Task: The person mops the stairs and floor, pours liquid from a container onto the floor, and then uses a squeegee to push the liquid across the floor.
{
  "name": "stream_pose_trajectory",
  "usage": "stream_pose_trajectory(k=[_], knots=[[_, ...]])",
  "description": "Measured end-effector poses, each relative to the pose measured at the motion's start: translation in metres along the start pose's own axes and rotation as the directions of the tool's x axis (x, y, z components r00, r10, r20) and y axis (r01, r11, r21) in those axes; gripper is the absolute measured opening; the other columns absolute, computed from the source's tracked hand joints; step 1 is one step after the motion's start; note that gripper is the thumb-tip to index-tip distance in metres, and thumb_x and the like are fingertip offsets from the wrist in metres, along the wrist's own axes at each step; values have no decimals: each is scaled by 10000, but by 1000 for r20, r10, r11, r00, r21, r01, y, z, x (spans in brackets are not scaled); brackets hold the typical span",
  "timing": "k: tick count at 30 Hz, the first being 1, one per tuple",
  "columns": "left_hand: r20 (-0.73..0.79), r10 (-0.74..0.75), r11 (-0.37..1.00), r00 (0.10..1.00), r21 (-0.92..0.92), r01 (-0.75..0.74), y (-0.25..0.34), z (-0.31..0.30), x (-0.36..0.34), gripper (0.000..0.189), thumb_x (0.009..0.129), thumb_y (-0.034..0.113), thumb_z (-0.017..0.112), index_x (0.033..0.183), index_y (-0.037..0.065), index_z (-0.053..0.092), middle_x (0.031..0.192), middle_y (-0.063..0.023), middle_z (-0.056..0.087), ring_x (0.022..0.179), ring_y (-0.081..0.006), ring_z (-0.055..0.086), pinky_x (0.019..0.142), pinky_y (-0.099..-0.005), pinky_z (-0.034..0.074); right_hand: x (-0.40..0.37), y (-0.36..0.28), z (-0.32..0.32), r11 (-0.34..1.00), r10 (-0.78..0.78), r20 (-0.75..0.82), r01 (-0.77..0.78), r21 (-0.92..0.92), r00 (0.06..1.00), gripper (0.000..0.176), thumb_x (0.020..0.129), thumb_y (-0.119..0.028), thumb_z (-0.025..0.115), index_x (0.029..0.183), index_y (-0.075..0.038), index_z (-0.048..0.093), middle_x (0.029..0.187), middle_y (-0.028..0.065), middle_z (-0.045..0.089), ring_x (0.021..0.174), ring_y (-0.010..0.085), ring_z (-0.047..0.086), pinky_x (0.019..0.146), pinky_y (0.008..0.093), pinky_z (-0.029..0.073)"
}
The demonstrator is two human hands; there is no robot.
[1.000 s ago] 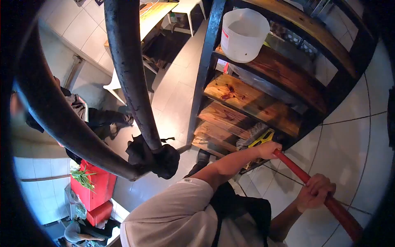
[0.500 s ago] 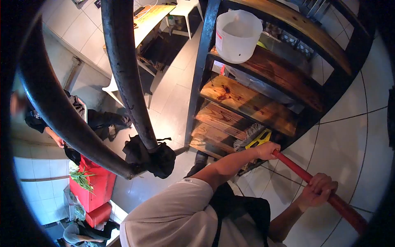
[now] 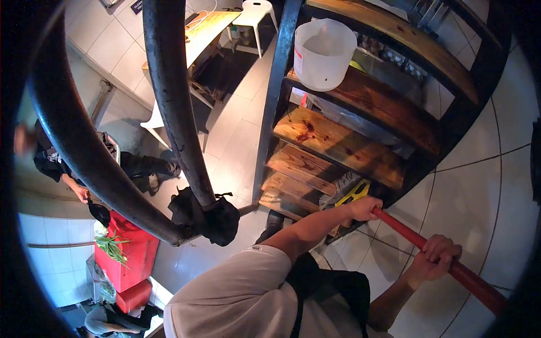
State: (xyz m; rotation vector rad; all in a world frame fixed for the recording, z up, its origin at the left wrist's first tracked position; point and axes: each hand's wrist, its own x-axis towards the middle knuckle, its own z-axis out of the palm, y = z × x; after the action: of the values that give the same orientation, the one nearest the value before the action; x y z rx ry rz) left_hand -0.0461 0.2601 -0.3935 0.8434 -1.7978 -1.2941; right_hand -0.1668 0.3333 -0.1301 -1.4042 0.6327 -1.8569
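Both my hands are closed around the red handle of a mop. My left hand grips it farther down, near a yellow mop clamp with grey strands at the lower wooden steps. The join between handle and clamp is hidden behind my left hand and forearm. Higher up the handle, my right hand wraps it with the fingers folded over. From there the handle slants toward the lower right edge of the view.
Wooden stairs in a dark frame bear a white bucket. A dark curved railing carries a black cloth bundle. A person stands left by red boxes; another person is lower left. A table stands behind.
The view has shifted slightly, with the bucket and stairs a little lower in it. Both hands keep their hold on the handle, which has barely moved.
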Motion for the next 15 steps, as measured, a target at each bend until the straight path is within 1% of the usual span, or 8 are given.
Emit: stream_pose_trajectory(k=[3, 6, 9, 12, 14, 15], knots=[[69, -52, 999, 996, -10, 53, 2, -4, 0, 270, 685, 165, 713, 899, 66, 582, 791, -130, 608, 752, -324, 602, 651, -405, 466, 1, 1, 0, 1000, -1, 16, 1, 11, 1000, 240, 866, -201, 594, 745, -110, 408, 529, -14, 357, 447, 84, 359, 440, 233, 347], [69, -48, 999, 997, 16, 47, 1, -3, 0, 272, 686, 158, 707, 908, 64, 581, 799, -131, 609, 756, -315, 606, 654, -405, 470, 1, 2, -1, 1000, -11, 12, 11, -3, 1000, 246, 874, -208, 592, 748, -110, 405, 533, -14, 358, 445, 82, 349, 425, 234, 331], [-18, 51, 998, 999, 34, -51, 0, -1, -1, 221, 685, 149, 711, 841, 60, 584, 739, -125, 620, 707, -315, 618, 625, -392, 473, 0, 2, -1, 1000, -14, -2, 14, -21, 1000, 253, 877, -215, 596, 753, -108, 403, 538, -12, 359, 440, 80, 334, 416, 230, 311], [16, -43, 999, 999, -11, 43, 9, -5, -2, 222, 680, 143, 710, 840, 58, 581, 746, -127, 614, 713, -322, 614, 630, -399, 470, 2, 1, 1, 1000, -12, 11, 13, -14, 1000, 257, 878, -216, 598, 755, -108, 401, 541, -9, 360, 441, 80, 328, 416, 225, 301], [30, -38, 999, 999, -10, 38, 10, -6, -1, 220, 682, 144, 709, 839, 60, 581, 748, -129, 611, 715, -326, 612, 633, -402, 470, 3, 1, -1, 1000, -18, 27, 18, -2, 999, 256, 882, -213, 596, 754, -109, 400, 541, -6, 362, 443, 79, 329, 416, 222, 299], [37, -35, 999, 999, -9, 35, 10, -7, -1, 219, 682, 144, 709, 839, 60, 581, 749, -131, 610, 716, -327, 611, 634, -404, 470, 2, 2, -1, 1000, -18, 10, 18, -6, 1000, 258, 882, -212, 597, 750, -111, 401, 539, -8, 361, 441, 79, 332, 415, 222, 300]])
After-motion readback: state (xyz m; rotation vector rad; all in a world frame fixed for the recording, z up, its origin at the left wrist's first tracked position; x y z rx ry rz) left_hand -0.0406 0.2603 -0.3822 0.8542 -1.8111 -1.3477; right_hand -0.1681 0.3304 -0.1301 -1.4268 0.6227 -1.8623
